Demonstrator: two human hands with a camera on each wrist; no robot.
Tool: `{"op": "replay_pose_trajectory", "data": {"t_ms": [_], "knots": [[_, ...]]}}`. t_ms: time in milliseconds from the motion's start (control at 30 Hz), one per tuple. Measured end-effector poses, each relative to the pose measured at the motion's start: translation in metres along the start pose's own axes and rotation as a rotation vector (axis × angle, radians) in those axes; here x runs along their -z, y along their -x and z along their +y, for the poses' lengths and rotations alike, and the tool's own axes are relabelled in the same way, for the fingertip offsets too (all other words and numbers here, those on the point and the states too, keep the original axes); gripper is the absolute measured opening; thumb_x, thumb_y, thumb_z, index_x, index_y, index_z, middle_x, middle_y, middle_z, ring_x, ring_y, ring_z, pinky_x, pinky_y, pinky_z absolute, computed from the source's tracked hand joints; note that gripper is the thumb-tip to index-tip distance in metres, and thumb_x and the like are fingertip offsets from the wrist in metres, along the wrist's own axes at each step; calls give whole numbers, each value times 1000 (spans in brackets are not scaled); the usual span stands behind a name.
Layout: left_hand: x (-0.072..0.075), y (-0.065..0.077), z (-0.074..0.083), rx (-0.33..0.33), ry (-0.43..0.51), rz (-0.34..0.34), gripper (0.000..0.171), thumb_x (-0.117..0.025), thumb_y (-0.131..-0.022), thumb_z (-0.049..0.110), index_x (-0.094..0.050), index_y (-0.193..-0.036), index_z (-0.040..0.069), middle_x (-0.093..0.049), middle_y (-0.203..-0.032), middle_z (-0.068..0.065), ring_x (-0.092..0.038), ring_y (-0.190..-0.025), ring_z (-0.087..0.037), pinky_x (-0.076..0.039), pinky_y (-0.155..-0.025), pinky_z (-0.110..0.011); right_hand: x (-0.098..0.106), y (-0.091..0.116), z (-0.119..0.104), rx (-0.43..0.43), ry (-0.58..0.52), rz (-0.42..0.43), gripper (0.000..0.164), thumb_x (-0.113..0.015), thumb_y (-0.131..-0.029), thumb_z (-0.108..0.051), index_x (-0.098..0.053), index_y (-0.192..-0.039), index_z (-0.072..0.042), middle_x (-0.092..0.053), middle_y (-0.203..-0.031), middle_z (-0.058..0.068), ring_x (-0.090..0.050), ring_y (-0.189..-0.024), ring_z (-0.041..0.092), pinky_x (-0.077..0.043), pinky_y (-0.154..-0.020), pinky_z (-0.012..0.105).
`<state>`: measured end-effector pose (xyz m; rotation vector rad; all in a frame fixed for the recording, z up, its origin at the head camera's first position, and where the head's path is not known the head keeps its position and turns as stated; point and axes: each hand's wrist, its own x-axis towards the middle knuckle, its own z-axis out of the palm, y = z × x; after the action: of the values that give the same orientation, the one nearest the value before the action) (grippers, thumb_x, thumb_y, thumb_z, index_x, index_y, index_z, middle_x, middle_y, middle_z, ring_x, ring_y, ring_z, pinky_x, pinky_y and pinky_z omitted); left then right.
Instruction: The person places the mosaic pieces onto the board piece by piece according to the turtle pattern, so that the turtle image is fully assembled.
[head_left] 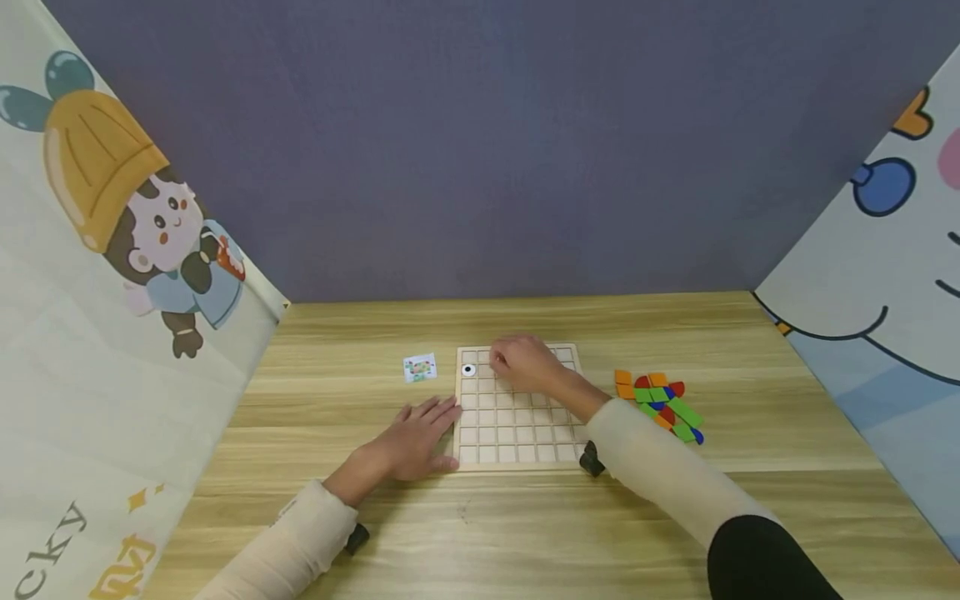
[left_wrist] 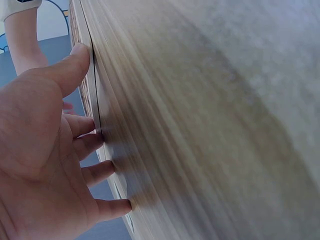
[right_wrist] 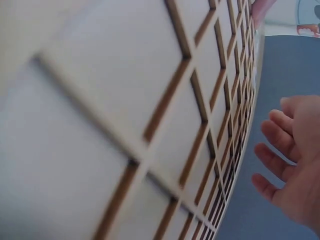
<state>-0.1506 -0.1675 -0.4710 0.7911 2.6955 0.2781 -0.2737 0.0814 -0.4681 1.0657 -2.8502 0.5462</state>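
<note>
**Right hand bent over the grid board, left hand spread at its edge**

We see the right hand (head_left: 525, 364) over the upper part of a pale wooden grid board (head_left: 506, 433), its fingers and thumb bent inward. The thumb lies close to the index finger, but we cannot tell whether anything is pinched between them.

The left hand (head_left: 416, 440) is spread wide and flat, palm down, with nothing gripped. In our head view it lies across the bench (head_left: 525, 533) at the board's left side, index finger and thumb reaching that edge; our left wrist view shows the fingers apart.

The board sits in front of the person, between the 2 forearms. On it, in the leftmost column near the top, we find 1 white disc (head_left: 468, 375) with a black dot, just beside the right hand's fingers.

Left of the board we have a small printed card (head_left: 420, 367). To its right lies a loose cluster of coloured pieces (head_left: 684, 412) in 4 colours: orange, red, green and blue, some overlapping. Behind the bench rises a grey-blue wall (head_left: 510, 167), with cartoon prints on both sides.
</note>
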Motion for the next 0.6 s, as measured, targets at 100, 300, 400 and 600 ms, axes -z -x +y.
{"op": "replay_pose_trajectory", "data": {"t_ms": [100, 300, 400, 600], "knots": [[-1, -1, 0, -1, -2, 0, 83, -60, -98, 54, -27, -162, 11, -24, -170, -9, -25, -155, -41, -27, -117, -70, 6, 9, 5, 2, -11, -6, 16, -57, -102, -19, -71, -93, -17, -67, -85, -6, -53, -72, 8, -51, -75, 33], [-2, -1, 0, 4, 14, 5, 83, -61, -98, 52, -28, -162, 11, -24, -170, -9, -24, -155, -40, -26, -117, -70, 19, 29, 21, 27, -27, 23, 16, -58, -102, -16, -73, -98, -13, -71, -89, -2, -58, -71, 9, -53, -73, 34], [-1, 0, 0, 9, 17, 4, 83, -61, -98, 51, -27, -162, 11, -23, -170, -9, -24, -156, -40, -26, -118, -70, 24, 37, 31, 30, -32, 39, 17, -58, -102, -16, -74, -100, -11, -73, -93, 0, -65, -79, 12, -56, -78, 37], [0, 1, -1, 4, 23, 3, 82, -61, -98, 51, -27, -162, 11, -23, -170, -9, -23, -156, -40, -25, -118, -71, 32, 58, 48, -30, -80, 16, 16, -61, -102, -17, -74, -106, -9, -74, -102, 2, -67, -92, 17, -57, -81, 39]]}}
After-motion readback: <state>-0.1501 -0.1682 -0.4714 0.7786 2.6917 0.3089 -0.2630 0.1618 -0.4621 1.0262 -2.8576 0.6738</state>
